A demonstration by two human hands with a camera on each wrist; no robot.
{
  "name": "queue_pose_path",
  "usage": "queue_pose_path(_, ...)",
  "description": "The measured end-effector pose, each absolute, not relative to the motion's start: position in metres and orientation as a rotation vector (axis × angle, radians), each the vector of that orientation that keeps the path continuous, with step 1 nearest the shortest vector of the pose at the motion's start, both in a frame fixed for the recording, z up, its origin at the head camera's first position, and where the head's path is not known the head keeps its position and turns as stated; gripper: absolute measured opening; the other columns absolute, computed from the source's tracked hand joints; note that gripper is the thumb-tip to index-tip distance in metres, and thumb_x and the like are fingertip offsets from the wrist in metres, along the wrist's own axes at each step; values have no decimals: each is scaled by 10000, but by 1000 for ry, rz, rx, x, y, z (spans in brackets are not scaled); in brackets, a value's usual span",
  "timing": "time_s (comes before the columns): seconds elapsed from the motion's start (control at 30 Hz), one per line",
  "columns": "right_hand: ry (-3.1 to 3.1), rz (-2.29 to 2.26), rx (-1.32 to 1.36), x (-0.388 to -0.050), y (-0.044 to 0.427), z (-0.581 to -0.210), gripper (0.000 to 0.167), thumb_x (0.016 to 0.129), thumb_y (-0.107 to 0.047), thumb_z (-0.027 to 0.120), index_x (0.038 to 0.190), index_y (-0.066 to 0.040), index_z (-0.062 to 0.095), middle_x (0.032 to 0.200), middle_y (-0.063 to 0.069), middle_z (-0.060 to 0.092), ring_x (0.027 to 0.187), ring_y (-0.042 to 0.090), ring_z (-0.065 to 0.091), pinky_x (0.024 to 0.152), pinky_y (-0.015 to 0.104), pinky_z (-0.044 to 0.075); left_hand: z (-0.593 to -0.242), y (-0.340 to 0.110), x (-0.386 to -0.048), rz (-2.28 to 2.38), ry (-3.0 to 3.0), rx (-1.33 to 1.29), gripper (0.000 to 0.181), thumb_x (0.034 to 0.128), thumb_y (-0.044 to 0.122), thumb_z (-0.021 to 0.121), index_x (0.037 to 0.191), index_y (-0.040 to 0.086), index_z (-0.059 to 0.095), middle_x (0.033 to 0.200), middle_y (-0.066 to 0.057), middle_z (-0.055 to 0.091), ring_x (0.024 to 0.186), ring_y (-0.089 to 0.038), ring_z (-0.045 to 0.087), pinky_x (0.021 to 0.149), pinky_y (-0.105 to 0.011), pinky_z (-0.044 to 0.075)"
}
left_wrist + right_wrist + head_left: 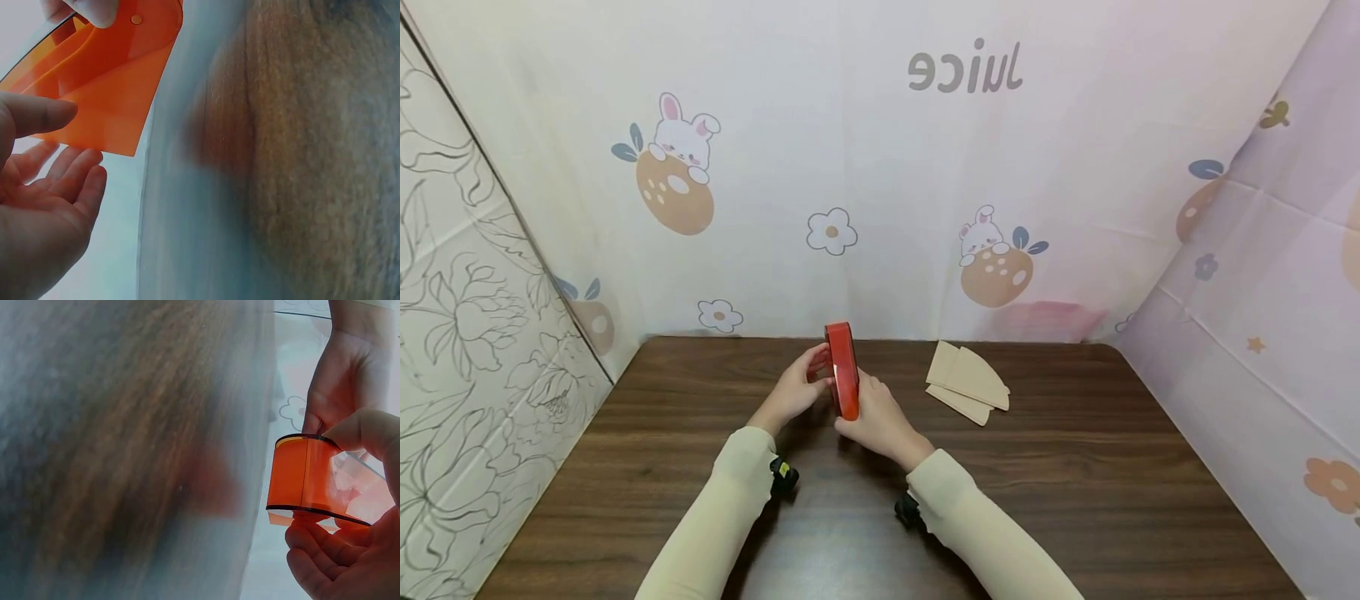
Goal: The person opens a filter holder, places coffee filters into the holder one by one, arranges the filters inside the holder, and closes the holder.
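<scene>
Head view: high, farther, facing down toward 12 o'clock
Wrist views: close
Wrist views share: orange-red piece [112,109], left's 10 o'clock, right's 3

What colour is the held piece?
The held piece is translucent orange, clearest in the left wrist view.

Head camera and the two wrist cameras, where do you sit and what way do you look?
Head: on the head, looking forward and down at the table; left hand, right hand and sleeves show.
Left wrist: on that wrist, facing the left hand and the red-orange case; part of the right hand shows.
Right wrist: on that wrist, facing the right hand holding the case; the left hand shows beyond.
Both wrist views share the case.
</scene>
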State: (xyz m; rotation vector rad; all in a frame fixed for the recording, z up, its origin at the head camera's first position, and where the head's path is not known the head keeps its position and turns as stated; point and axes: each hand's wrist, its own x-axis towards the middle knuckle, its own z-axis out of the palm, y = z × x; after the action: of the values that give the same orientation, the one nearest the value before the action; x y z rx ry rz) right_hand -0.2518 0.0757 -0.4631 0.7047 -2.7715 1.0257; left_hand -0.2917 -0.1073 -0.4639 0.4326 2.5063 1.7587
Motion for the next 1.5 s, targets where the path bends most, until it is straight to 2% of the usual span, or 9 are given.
queue_pose_path(0.6,-2747,1111,799,-245,88,-460,662,778,-105,754,1384,-50,494,1130,38,619,976,202,567,862,389,508,-466,-103,-281,1726,2573,443,628,940,11,671,1506,50,400,1442,-197,505,1331,-355,473,1112,-502,347)
queue_pose_path(0.93,-2767,1153,856,-239,94,-459,588,786,-94,744,1325,-87,510,1004,-18,603,876,168,569,744,309,520,-466,-103,-268,1743,2598,419,610,918,5,693,1474,35,442,1392,-200,549,1289,-363,515,1091,-514,372)
queue_pose_path(1.07,-2754,1199,897,-237,97,-460,601,788,-91,735,1339,-105,496,1023,-27,605,870,163,583,739,296,528,-465,-102,-264,1745,2624,389,589,909,11,706,1449,39,473,1331,-196,591,1249,-367,549,1064,-522,397)
queue_pose_path(1.33,-2742,1241,979,-235,105,-456,649,781,-78,713,1383,-78,471,1104,17,602,903,185,607,773,374,565,-460,-104,-256,1734,2641,340,519,915,80,736,1396,82,538,1285,-147,630,1211,-333,587,1022,-517,443)
queue_pose_path(1.5,-2737,1260,1035,-234,110,-454,667,769,-61,706,1393,-80,474,1126,6,599,921,168,601,781,347,553,-460,-106,-253,1717,2669,353,481,905,92,754,1351,86,574,1234,-123,661,1167,-298,618,1013,-482,458)
